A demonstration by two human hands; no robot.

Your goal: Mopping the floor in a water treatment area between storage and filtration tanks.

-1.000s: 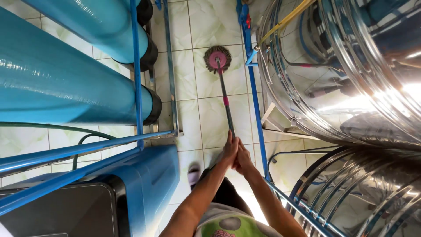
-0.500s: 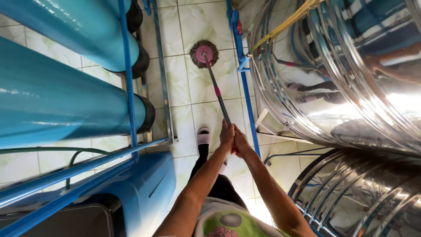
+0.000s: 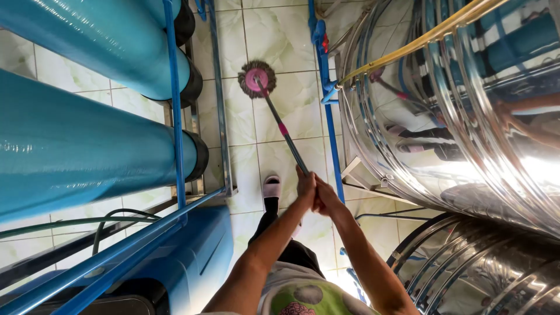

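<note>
Beside the steel tank [image 3: 466,134], a mop [image 3: 256,79] is being clasped by both hands [image 3: 315,192]; its handle risks being knocked against the blue frame [image 3: 329,134]

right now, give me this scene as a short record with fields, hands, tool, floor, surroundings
left hand: gripping the mop handle, beside the right
right hand: gripping the same handle end
mop head: round, pink centre, flat on the floor
floor: pale marbled tiles
left side: blue cylinders in a blue frame
right side: shiny steel tanks
foot: white slipper below the handle
</note>
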